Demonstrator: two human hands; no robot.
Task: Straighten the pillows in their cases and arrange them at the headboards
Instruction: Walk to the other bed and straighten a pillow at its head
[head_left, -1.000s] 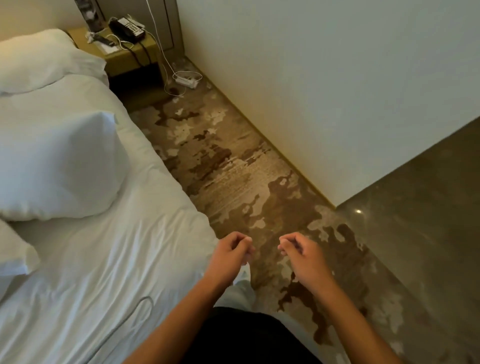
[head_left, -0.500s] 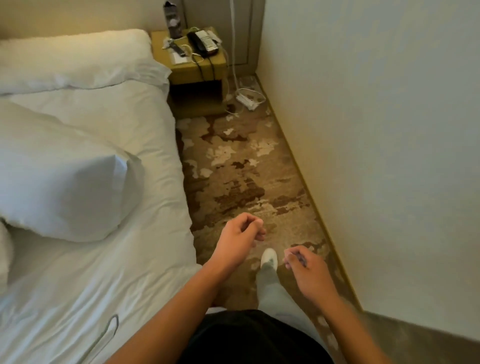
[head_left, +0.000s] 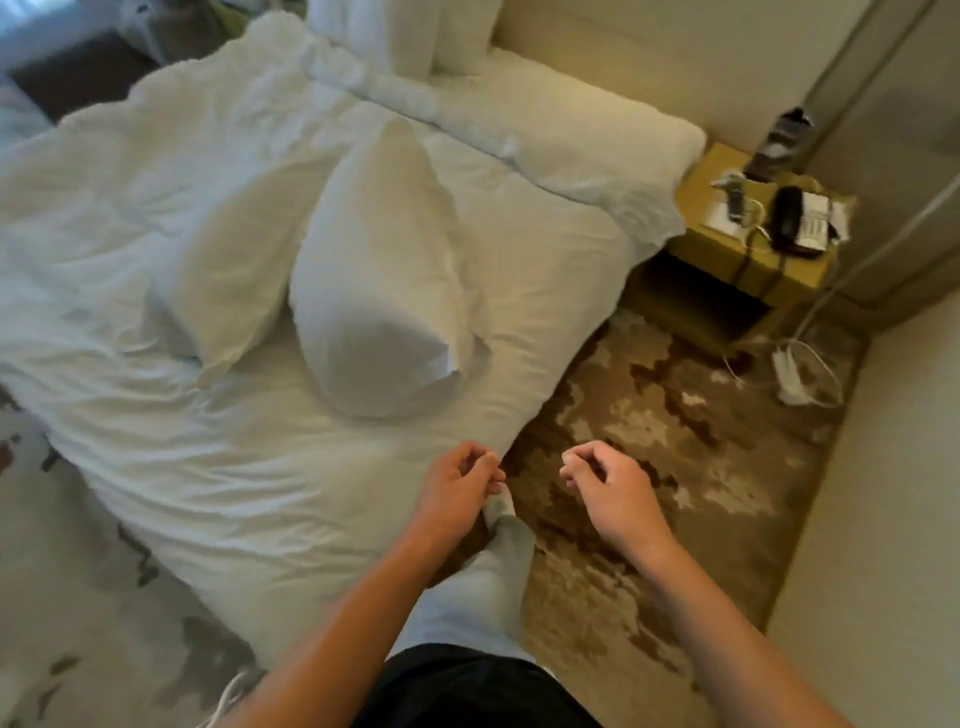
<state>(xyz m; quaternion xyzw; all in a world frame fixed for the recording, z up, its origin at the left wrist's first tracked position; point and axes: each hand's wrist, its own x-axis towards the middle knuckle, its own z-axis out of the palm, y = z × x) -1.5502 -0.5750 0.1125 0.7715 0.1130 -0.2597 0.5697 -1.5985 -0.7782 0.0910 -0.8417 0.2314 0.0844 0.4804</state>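
Two white pillows lie loose in the middle of the bed (head_left: 218, 488): a plump one (head_left: 379, 291) nearer me and a flatter one (head_left: 228, 270) to its left. Another pillow (head_left: 587, 140) lies flat along the headboard (head_left: 649, 47), and two more (head_left: 410, 36) stand upright further along it. My left hand (head_left: 457, 486) hovers over the bed's near edge with fingers loosely curled, holding nothing. My right hand (head_left: 608, 480) hangs the same way over the carpet, empty. Both hands are short of the plump pillow.
A wooden nightstand (head_left: 748, 260) with a black phone (head_left: 789, 218) and papers stands right of the bed. A white power strip and cable (head_left: 800, 374) lie on the patterned carpet (head_left: 649, 441). A wall (head_left: 883, 519) closes the right side. My leg and foot (head_left: 498, 545) are below.
The view has swung left, bringing the whole bed, both loose pillows and the headboard pillows into sight. My hands stay loosely curled and empty, now at the bed's edge.
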